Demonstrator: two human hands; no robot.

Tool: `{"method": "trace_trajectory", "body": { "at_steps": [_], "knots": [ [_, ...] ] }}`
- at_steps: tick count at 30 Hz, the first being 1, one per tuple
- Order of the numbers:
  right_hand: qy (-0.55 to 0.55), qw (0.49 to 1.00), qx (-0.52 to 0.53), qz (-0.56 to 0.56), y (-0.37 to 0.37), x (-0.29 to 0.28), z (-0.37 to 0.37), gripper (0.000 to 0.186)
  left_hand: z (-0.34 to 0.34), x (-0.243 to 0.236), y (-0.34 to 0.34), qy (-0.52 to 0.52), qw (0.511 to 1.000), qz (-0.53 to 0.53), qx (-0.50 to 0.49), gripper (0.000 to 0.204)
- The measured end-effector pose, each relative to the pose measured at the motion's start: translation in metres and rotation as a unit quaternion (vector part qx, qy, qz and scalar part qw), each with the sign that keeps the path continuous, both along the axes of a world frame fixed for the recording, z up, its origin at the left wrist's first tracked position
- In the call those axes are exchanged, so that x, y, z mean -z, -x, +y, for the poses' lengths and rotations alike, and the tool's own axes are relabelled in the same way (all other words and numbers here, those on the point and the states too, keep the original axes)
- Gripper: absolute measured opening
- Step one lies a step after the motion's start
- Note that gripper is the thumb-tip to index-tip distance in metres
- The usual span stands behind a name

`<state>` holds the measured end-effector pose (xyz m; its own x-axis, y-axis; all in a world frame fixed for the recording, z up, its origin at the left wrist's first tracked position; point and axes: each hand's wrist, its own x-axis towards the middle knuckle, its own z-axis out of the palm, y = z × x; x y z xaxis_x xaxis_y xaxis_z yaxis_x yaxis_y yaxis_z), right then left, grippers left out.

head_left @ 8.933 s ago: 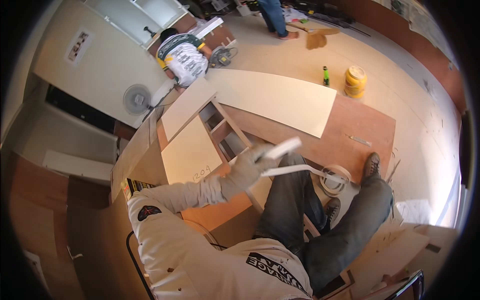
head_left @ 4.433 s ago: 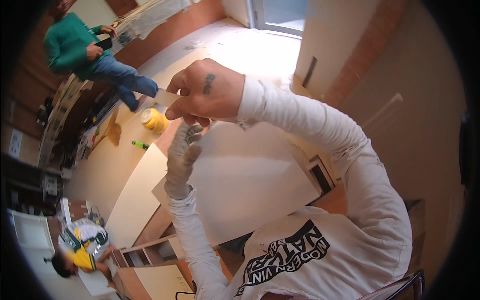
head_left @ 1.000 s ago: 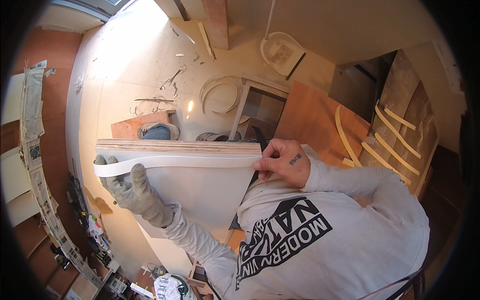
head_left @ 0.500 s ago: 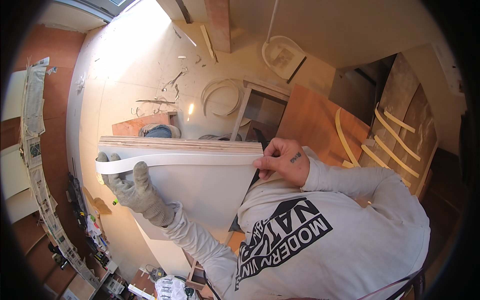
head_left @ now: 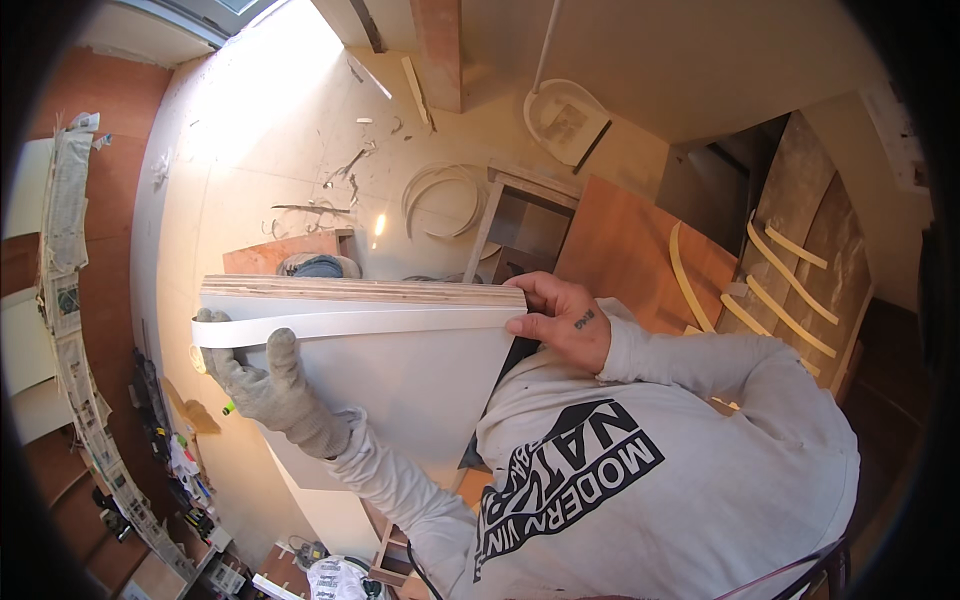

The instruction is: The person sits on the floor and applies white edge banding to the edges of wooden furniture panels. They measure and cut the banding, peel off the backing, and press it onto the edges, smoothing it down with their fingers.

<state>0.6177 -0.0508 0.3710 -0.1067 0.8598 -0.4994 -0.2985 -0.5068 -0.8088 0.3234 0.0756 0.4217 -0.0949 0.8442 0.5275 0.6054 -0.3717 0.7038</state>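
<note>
A long white edging strip runs across the grey face of a panel, just below its bare layered plywood edge. My left hand, in a grey work glove, holds the strip's left part. There the strip bends round the fingers, and the thumb stands apart from them. At the panel's right corner my bare right hand pinches the strip's other end, thumb in front and fingers over the edge. A narrow wedge of grey face shows between strip and plywood edge, widening toward the left.
Coiled strip and dark scraps lie on the floor beyond the panel. An open wooden box frame stands near a reddish-brown board. Several pale curved strips rest at the right. Tools lie along the left.
My right hand has shifted slightly left and its fingers now reach over the panel's corner, thumb on the strip. The left hand and strip have hardly moved.
</note>
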Motion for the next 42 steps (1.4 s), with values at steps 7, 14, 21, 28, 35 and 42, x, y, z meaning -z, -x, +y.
{"method": "trace_trajectory", "body": {
  "at_steps": [7,14,21,28,35,42],
  "knots": [
    [0.001,0.999,0.036,0.018,0.002,0.001,0.001,0.041,0.001,0.002,-0.001,0.012,0.996,0.057,-0.063,0.071],
    [0.116,0.984,-0.003,-0.135,-0.004,-0.013,0.000,0.030,0.000,0.003,0.001,0.011,0.998,0.049,-0.050,0.071],
    [0.077,0.993,0.023,-0.087,-0.001,-0.020,-0.002,0.026,0.002,0.004,0.002,0.013,0.998,0.042,-0.039,0.073],
    [0.061,0.997,0.029,-0.038,-0.005,-0.010,-0.004,0.020,0.001,0.003,-0.001,0.022,0.998,0.041,-0.052,0.071],
    [-0.057,0.996,0.065,-0.015,0.001,0.006,-0.001,0.040,-0.007,-0.013,-0.017,0.093,0.990,0.023,-0.104,0.069],
    [-0.054,0.999,0.009,-0.004,0.006,0.000,0.002,0.046,0.006,-0.029,0.017,-0.016,0.994,0.056,-0.088,0.027]
  ]
}}
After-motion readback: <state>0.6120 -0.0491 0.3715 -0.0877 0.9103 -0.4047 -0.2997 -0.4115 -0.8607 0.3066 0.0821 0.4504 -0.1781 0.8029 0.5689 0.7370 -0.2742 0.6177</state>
